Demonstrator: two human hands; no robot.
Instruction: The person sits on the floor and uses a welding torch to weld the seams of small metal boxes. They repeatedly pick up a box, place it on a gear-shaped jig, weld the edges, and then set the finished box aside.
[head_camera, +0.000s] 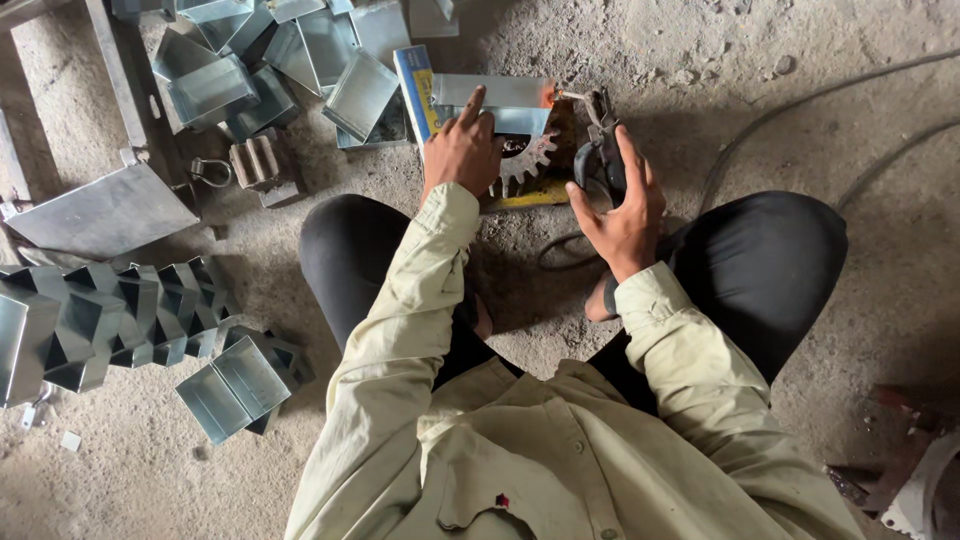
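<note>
While the left hand (462, 150) presses flat on a galvanised sheet-metal box (492, 103), fingers spread and forefinger stretched along its top face, the right hand (622, 205) closes around a welding electrode holder (601, 150).

Item in hand: one open box, lying near the far edge of the concrete floor (760, 110), propped over a toothed gear wheel (527, 160) and a yellow plate (520, 197). The rod tip (560, 94) meets the box's right end, where an orange glow shows; this joint appears to be in progress, not finished.

Stock, far left corner: a loose heap of like boxes (300, 60). Whether these are welded cannot be told.

Stock, left edge: a nested row of folded blanks (110, 320), and one pair of boxes (235, 385) beside the person's knee; judged to be awaiting work or set aside.

Other: a flat sheet (100, 212), a small grooved block (255, 160), and cables (830, 100) running to the far right.

Estimate: one piece among many, the count done unknown.
</note>
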